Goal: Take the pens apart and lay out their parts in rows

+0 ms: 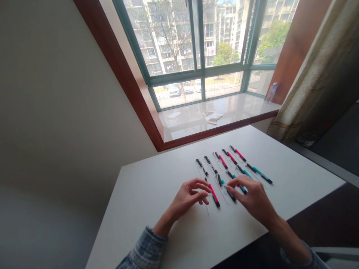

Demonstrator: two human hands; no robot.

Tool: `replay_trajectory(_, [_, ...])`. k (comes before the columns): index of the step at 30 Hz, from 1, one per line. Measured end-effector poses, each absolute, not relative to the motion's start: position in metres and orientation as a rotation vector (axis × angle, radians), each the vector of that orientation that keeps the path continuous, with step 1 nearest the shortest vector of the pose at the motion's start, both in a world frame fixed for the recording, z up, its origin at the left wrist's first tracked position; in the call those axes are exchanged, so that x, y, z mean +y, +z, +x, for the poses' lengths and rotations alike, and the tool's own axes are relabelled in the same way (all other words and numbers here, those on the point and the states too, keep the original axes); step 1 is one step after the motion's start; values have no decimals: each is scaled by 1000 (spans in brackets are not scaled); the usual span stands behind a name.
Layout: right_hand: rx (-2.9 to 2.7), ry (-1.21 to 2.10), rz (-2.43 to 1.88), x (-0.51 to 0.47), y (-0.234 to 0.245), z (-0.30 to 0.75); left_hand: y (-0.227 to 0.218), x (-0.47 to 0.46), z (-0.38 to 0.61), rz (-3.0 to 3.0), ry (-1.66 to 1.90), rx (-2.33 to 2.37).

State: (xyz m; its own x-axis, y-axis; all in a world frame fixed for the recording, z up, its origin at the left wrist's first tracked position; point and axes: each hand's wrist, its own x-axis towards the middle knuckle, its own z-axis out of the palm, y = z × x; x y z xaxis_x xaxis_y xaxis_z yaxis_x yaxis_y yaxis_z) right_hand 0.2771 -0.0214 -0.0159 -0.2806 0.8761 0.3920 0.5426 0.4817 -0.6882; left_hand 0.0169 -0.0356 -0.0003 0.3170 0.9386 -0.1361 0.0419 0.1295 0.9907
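Note:
Rows of pen parts lie on the white table: pink barrels, teal barrels, black pieces and thin pale refills. My left hand is over the left end of the near row, fingers loosely curved and apart, with nothing visible in them. Just beside its fingertips lies a pink-and-black pen barrel. My right hand has its thumb and forefinger pinched close to a teal-and-black pen barrel; anything between the fingertips is too small to make out. A black pen part rests between the two hands. The right hand partly covers other teal pens.
Farther back are a pink pen barrel and several other parts. Beyond the table, a window sill bears a crumpled wrapper and a clear bottle. A curtain hangs at right; a wall is at left.

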Motion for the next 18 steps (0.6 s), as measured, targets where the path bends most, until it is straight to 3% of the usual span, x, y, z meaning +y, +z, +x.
replay_trajectory(7, [-1731,93,-1658,7,-50,372,4,-32,15,1243,1007,1084])
replay_trajectory(18, [-1833,139,-1693,16,-59,376,4,-33,20,1240,992,1085])
